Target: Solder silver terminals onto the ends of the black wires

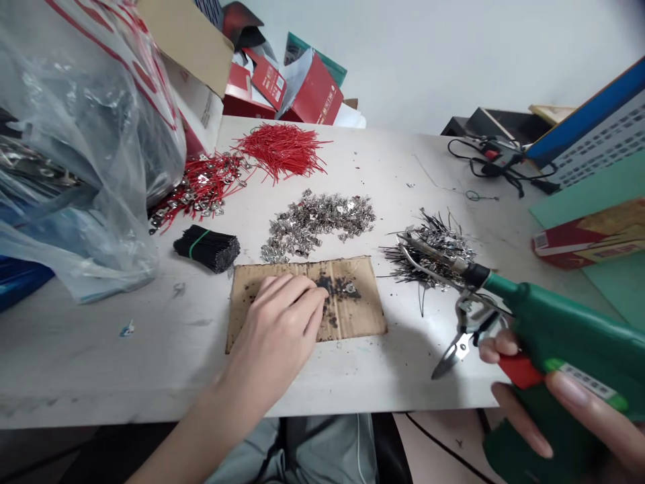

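The left hand and right hand are bare; trousers are grey.

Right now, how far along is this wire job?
Done: tabbed red wires and tabbed black wires lie in piles. In hand: left hand pins a tabbed wire on the cardboard; right hand holds the green soldering gun. Left: loose tabs, bundled black wires, loose red wires.

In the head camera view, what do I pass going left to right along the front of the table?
Plastic bag → black wire bundle → left hand on cardboard → pile of black-wired terminals → green soldering gun in right hand.
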A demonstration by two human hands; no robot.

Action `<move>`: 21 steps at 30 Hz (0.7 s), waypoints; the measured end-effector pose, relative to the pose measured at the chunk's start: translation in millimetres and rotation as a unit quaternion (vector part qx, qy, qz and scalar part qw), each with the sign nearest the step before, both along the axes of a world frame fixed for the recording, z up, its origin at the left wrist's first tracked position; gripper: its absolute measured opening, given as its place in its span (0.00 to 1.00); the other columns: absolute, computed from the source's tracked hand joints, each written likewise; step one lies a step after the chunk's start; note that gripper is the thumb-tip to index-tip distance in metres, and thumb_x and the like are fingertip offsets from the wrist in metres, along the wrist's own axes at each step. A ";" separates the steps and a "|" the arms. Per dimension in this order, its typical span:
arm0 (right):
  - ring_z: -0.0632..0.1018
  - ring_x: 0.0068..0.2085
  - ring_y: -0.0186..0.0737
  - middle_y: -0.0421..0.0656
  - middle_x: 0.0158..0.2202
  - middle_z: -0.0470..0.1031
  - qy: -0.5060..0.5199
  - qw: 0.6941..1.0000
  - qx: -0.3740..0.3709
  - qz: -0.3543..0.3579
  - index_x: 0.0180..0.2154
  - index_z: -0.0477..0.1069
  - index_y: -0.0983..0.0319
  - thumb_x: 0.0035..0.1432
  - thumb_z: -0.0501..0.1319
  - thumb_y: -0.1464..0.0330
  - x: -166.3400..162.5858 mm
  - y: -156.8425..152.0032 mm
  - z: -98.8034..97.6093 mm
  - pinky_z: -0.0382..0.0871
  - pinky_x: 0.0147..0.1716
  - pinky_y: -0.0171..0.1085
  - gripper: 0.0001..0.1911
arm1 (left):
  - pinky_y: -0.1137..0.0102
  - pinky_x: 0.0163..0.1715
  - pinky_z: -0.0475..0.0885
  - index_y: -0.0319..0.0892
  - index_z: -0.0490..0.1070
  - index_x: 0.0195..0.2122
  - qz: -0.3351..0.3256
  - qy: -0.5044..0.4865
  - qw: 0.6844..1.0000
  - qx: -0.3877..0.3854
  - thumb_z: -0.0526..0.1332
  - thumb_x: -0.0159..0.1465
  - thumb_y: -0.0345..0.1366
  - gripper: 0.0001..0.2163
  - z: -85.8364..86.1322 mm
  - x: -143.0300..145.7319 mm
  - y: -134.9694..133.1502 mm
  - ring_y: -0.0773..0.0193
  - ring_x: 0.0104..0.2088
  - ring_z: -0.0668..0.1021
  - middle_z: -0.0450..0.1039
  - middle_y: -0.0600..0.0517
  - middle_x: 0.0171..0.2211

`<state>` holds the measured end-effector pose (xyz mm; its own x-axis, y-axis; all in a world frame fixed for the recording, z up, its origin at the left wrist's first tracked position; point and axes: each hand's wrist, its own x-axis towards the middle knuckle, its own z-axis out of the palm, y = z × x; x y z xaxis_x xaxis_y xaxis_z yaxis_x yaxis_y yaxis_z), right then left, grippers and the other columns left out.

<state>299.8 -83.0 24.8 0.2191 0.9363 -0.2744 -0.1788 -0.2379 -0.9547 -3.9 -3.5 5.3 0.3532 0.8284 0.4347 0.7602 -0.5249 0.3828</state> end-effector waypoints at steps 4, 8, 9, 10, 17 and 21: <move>0.68 0.23 0.34 0.49 0.43 0.73 0.017 0.996 0.058 -0.061 0.48 0.75 0.55 0.62 0.63 0.65 -27.1 20.8 5.0 0.60 0.14 0.33 0.12 | 0.60 0.42 0.70 0.39 0.75 0.38 0.003 -0.001 1.000 0.000 0.59 0.69 0.23 0.07 -0.3 0.0 0.1 0.59 0.37 0.76 0.77 0.50 0.35; 0.72 0.38 0.43 0.50 0.40 0.70 0.051 0.995 0.074 -0.044 0.50 0.75 0.56 0.60 0.65 0.65 -34.0 34.2 0.4 0.58 0.15 0.29 0.15 | 0.60 0.43 0.70 0.39 0.75 0.39 0.005 -0.003 1.000 -0.005 0.59 0.69 0.24 0.07 0.2 -0.2 0.7 0.59 0.37 0.76 0.77 0.50 0.36; 0.71 0.38 0.43 0.49 0.39 0.69 0.067 0.994 0.071 -0.039 0.50 0.75 0.56 0.60 0.64 0.66 -33.2 35.4 -1.6 0.57 0.15 0.28 0.15 | 0.60 0.43 0.70 0.39 0.75 0.39 0.005 -0.005 1.000 -0.006 0.59 0.69 0.24 0.07 0.5 -0.3 0.7 0.59 0.37 0.76 0.76 0.50 0.36; 0.70 0.38 0.41 0.49 0.38 0.68 0.081 0.994 0.068 -0.037 0.50 0.75 0.57 0.61 0.64 0.66 -32.2 35.9 -3.5 0.57 0.15 0.27 0.15 | 0.60 0.42 0.70 0.39 0.76 0.39 0.004 -0.007 1.000 -0.008 0.59 0.69 0.24 0.07 0.7 -0.4 0.7 0.59 0.37 0.76 0.76 0.50 0.35; 0.68 0.37 0.42 0.48 0.36 0.63 0.143 0.984 0.094 -0.051 0.45 0.77 0.58 0.58 0.66 0.65 -23.3 36.4 -14.8 0.48 0.12 0.27 0.12 | 0.60 0.42 0.69 0.39 0.76 0.39 0.003 -0.009 1.000 -0.005 0.60 0.69 0.24 0.07 -0.7 -0.3 1.6 0.60 0.37 0.76 0.76 0.51 0.35; 0.67 0.37 0.42 0.49 0.36 0.63 0.151 0.981 0.105 -0.061 0.49 0.76 0.59 0.57 0.66 0.65 -19.0 37.6 -19.2 0.45 0.11 0.28 0.17 | 0.60 0.43 0.70 0.39 0.76 0.40 0.002 -0.011 1.000 -0.003 0.60 0.69 0.24 0.06 -1.0 0.0 2.1 0.60 0.37 0.76 0.76 0.51 0.35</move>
<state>280.8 -45.3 5.7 0.2707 0.9514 -0.1468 -0.4759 -0.0003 -0.8795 -4.0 -1.4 4.3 0.3408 0.8327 0.4364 0.7535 -0.5195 0.4028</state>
